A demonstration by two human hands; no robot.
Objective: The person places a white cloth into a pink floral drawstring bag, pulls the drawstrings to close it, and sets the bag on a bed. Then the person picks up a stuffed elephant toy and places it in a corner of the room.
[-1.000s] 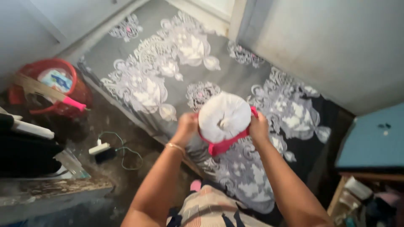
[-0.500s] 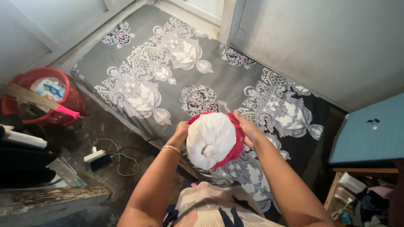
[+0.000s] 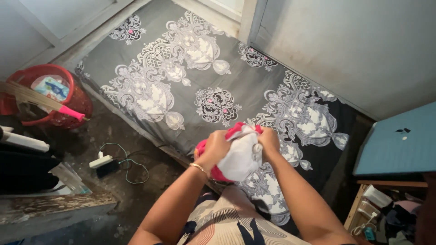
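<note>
Both hands grip 1 white pillow (image 3: 240, 156) partly inside a pink pillowcase (image 3: 213, 172), held in the air over the near edge of the mattress. The left hand (image 3: 217, 147) is closed over the pillow's upper left side, fingers curled together into the cloth. The right hand (image 3: 269, 139) clamps the bunched white end at the top right; its fingertips are buried in the fabric, so their exact hold cannot be made out. Much of the pillowcase is hidden behind the pillow and the left hand.

The mattress (image 3: 190, 77) wears a grey sheet with white ornaments. To the left stands a red basket (image 3: 75, 97) holding a flat white and blue package (its print is too small to make out), with a pink-handled broom (image 3: 50, 102) lying across it. A white power strip (image 3: 101, 161) with a green cable lies on the dark floor. A blue tabletop (image 3: 399, 149) is cut off at the right edge.
</note>
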